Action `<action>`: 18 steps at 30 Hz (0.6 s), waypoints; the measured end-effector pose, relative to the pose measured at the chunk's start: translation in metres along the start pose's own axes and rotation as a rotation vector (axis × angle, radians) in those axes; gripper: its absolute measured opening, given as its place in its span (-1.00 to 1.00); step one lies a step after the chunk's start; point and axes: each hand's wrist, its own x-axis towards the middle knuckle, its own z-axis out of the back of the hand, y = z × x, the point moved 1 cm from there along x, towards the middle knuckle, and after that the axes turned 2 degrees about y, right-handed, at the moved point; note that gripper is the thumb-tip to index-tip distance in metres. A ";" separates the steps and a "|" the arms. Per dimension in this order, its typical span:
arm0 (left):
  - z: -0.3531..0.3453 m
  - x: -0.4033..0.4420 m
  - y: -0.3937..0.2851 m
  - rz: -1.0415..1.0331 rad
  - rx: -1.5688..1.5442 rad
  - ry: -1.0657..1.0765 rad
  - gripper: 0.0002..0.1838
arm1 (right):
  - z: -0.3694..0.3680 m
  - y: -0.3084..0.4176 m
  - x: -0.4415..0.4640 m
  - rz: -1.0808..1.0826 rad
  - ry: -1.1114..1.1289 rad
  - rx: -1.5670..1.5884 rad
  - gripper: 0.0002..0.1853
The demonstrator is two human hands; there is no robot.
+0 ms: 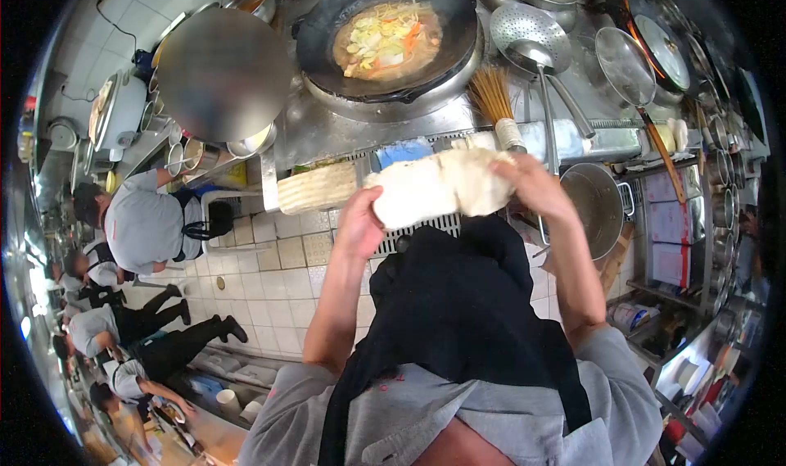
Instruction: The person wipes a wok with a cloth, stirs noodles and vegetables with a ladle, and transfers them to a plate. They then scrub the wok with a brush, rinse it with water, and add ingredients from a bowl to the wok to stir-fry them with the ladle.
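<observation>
A folded white cloth is stretched between my two hands, just past the black apron and in front of the stove edge. My left hand grips its left end, thumb on top. At the other end, my right hand has its fingers closed on the cloth, which looks slightly blurred there. Beside my left hand lies a folded, ribbed cream cloth on the stove's front ledge. A bamboo wok brush leans just beyond my right hand.
A wok with sliced vegetables sits on the burner ahead. To its right are a perforated skimmer, a ladle and a mesh strainer. A large pot stands low at right. Several people work at left.
</observation>
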 end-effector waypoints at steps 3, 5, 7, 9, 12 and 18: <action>0.027 0.001 -0.004 0.034 -0.148 0.103 -0.51 | 0.026 0.024 -0.010 0.023 -0.197 0.078 -0.67; 0.033 -0.001 -0.008 0.024 -0.189 0.187 -0.49 | 0.021 0.046 -0.017 0.141 -0.299 0.121 -0.73; 0.035 0.002 -0.006 0.038 -0.239 0.192 -0.49 | 0.016 0.054 -0.018 0.267 -0.426 0.002 -0.75; 0.031 0.005 0.001 0.069 -0.353 0.183 -0.49 | 0.001 0.064 -0.017 0.314 -0.507 0.033 -0.76; 0.025 0.009 0.020 0.122 -0.423 0.102 -0.47 | -0.012 0.075 -0.017 0.355 -0.619 -0.124 -0.76; 0.018 -0.033 0.021 0.070 -0.339 -0.004 -0.54 | -0.012 0.069 0.005 0.501 -0.674 -0.234 -0.77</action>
